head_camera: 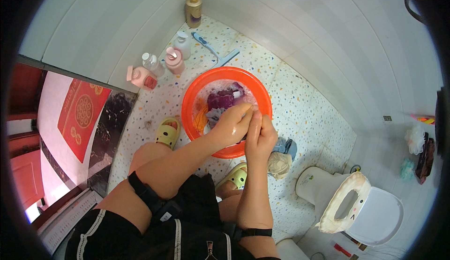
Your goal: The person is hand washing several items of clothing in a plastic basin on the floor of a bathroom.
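An orange plastic basin (pixel 190 126) stands on the floor before me, with sudsy water inside. In it lie a purple cloth (pixel 221 100) with a white tag, a grey cloth (pixel 214 115) and an orange cloth (pixel 201 119). Above the basin's near right side, my left hand (pixel 232 123) and my right hand (pixel 261 131) meet at the fingertips. Both look wet, with fingers curled. Whatever may be between them is hidden by the hands themselves.
Pump bottles (pixel 175 61) and a blue squeegee (pixel 214 50) lie beyond the basin. Right of it sits a pile of clothes (pixel 280 165), then a toilet (pixel 313 186) with a padded seat cover (pixel 328 221). A doorway with a red mat (pixel 84 114) opens at left.
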Available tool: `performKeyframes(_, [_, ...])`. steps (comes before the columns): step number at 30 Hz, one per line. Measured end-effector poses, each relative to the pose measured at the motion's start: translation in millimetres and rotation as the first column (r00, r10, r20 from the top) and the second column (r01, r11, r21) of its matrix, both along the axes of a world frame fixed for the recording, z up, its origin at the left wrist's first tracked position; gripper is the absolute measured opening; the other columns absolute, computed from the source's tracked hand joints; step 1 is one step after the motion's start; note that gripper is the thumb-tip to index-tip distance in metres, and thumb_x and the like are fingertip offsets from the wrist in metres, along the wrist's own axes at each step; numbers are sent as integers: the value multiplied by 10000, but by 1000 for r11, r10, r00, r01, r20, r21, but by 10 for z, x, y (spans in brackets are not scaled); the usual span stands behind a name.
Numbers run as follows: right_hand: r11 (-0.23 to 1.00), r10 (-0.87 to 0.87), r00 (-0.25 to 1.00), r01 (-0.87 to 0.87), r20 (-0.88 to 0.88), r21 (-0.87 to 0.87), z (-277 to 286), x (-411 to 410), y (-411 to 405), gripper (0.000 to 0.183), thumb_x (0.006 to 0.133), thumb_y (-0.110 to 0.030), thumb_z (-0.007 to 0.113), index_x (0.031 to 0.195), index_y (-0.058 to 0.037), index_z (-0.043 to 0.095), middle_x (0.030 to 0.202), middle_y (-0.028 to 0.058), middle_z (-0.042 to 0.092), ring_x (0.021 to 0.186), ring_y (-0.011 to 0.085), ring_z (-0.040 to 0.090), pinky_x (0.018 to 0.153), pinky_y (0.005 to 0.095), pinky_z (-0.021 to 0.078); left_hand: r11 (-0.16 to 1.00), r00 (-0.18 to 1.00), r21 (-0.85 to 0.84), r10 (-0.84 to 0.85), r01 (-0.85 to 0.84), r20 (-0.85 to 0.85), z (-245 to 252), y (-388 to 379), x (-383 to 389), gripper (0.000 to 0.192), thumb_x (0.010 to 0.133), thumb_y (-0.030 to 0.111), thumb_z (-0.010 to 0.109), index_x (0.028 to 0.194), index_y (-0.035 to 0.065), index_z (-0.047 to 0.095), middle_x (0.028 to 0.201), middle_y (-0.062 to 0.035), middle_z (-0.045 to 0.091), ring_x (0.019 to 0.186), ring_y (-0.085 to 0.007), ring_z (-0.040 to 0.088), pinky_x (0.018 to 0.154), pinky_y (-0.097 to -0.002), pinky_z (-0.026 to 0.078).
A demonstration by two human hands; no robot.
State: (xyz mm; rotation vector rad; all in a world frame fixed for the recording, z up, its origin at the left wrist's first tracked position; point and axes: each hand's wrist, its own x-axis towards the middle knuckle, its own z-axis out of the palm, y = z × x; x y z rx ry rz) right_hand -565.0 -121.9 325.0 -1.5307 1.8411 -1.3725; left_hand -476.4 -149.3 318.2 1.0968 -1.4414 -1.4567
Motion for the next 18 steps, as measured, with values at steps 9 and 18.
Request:
performKeyframes(9, [986, -85, 996, 81, 23, 143, 18, -73, -20, 291, 815, -130, 488, 552, -13, 448, 504, 134, 418, 429, 252, 403, 419, 340, 311, 1000, 1000, -11, 18, -18, 7, -26, 27, -22, 238, 854, 182, 391, 721, -6, 453, 597, -168, 472, 530, -258, 462, 509, -367, 354])
performKeyframes(18, [998, -3, 997, -3, 82, 66, 30, -99, -7, 291, 844, -149, 468, 586, -18, 434, 493, 70, 364, 451, 111, 343, 430, 266, 301, 999, 998, -5, -38, 38, -40, -25, 27, -6, 235, 889, 197, 386, 762, 18, 469, 625, -9, 422, 605, -67, 387, 547, -231, 355])
